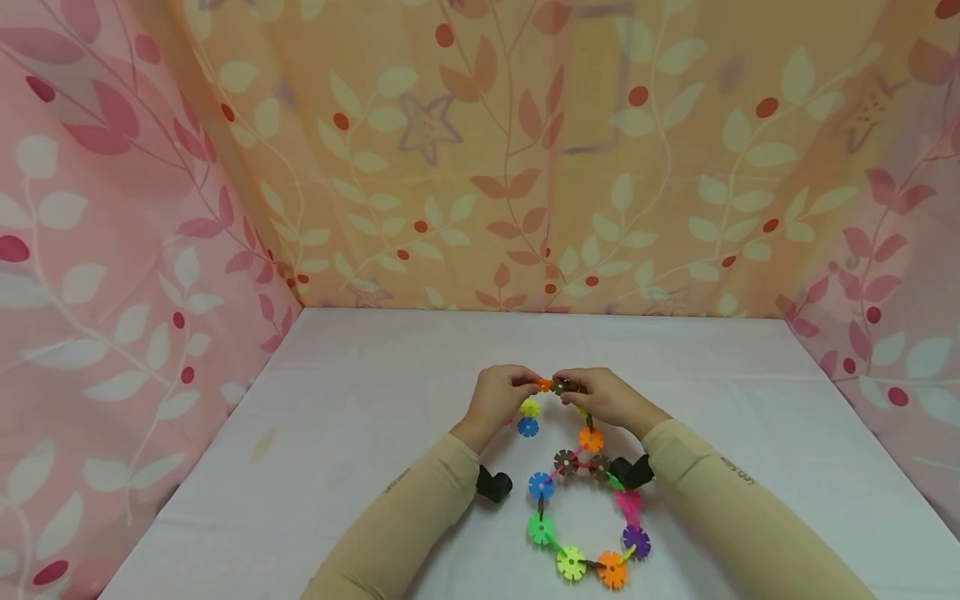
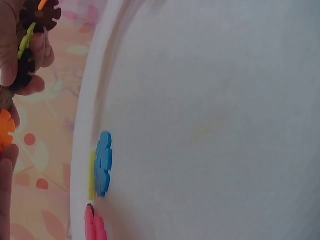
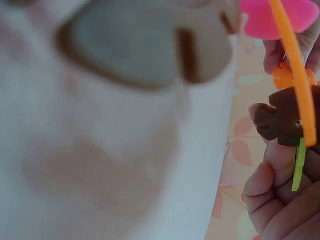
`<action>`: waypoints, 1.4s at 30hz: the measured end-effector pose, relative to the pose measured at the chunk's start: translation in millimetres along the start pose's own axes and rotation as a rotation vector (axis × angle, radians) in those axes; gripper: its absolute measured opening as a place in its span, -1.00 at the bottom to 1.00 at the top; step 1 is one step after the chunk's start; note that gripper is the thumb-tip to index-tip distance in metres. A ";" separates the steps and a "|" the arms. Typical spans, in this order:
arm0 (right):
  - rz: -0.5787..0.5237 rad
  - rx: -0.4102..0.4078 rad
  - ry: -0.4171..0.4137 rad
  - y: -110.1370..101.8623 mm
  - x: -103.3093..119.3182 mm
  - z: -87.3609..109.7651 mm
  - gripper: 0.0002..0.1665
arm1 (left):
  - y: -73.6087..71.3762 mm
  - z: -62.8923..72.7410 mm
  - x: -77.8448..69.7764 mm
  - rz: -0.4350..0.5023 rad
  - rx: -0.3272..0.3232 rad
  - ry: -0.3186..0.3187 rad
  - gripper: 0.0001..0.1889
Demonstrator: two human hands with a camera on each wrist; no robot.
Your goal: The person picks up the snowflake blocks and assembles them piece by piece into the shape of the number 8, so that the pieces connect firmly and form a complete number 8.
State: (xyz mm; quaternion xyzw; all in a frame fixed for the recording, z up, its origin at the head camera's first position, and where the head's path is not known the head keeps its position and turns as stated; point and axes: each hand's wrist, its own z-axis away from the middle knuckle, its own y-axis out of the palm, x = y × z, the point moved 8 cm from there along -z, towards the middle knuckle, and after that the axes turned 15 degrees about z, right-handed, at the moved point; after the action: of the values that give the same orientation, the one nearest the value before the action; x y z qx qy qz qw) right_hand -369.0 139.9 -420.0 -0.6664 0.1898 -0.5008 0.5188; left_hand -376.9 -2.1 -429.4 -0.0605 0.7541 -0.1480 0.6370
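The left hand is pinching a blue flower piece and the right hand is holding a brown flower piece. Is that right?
Not quite: the left hand is pinching an orange flower piece, not a blue one, as the head view shows. The right hand is holding a brown flower piece, just as you said.
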 end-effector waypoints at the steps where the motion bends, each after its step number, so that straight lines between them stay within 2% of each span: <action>1: 0.002 0.000 0.003 0.1 0.3 -0.2 -0.55 | 0.5 -0.4 -0.7 -0.002 0.005 0.007 -0.92; 7: 0.051 -0.004 0.012 -0.8 0.8 -0.8 -0.56 | 2.8 -2.4 -1.8 -0.013 0.074 0.013 -0.93; 13: 0.073 -0.032 0.016 -2.7 0.9 0.3 -0.64 | 2.5 -7.0 5.5 -0.130 0.203 -0.042 -0.88; 16: 0.034 -0.036 0.043 -2.7 -2.6 0.3 -0.65 | -1.9 -8.4 15.2 -0.193 0.229 -0.101 -0.84; 19: -0.015 -0.021 0.064 -0.6 -6.2 0.2 -0.65 | -7.9 -7.4 27.7 -0.250 0.230 -0.175 -0.85; 22: -0.050 -0.012 0.074 0.9 -8.7 0.3 -0.66 | -12.2 -5.3 37.6 -0.281 0.234 -0.215 -0.88; 26: -0.089 -0.005 0.076 2.0 -10.7 0.5 -0.67 | -15.8 -3.0 46.2 -0.278 0.246 -0.225 -0.88; 29: -0.107 -0.007 0.078 2.2 -11.7 0.8 -0.68 | -19.6 -0.7 51.1 -0.233 0.246 -0.244 -0.84; 34: -0.111 -0.013 0.080 2.6 -13.1 0.7 -0.70 | -27.0 2.3 55.3 -0.205 0.230 -0.233 -0.79; 42: -0.088 -0.010 0.079 4.5 -15.8 0.3 -0.71 | -47.1 7.5 57.9 -0.240 0.160 -0.234 -0.78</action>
State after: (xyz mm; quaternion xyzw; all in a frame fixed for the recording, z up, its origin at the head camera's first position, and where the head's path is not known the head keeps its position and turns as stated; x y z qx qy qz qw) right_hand -374.3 150.5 -431.4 -0.6563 0.1831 -0.5480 0.4852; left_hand -384.6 -64.1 -470.9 -0.1157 0.6480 -0.2744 0.7010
